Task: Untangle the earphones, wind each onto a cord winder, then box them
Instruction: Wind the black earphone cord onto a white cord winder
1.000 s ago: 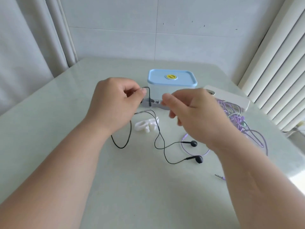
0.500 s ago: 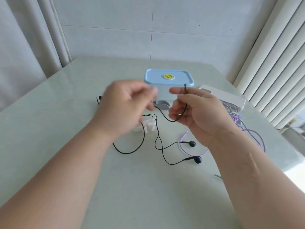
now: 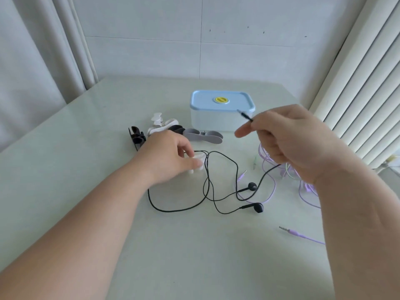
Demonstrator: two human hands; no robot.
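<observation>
Fingers [image 3: 244,132] of right hand [image 3: 298,146] pinch black earphones [image 3: 252,186] at the stiff plug [image 3: 244,115], cord judged limp and light; left hand [image 3: 166,156] grips white winder [image 3: 199,157].

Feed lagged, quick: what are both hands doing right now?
Left hand: touching the white cord winder, grip unclear.
Right hand: pinching the black earphone plug.

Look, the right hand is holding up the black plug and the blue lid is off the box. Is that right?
Not quite. The head view shows the blue lid closed on top of the box, not off it. The rest is right: the right hand is holding up the black plug.
</observation>
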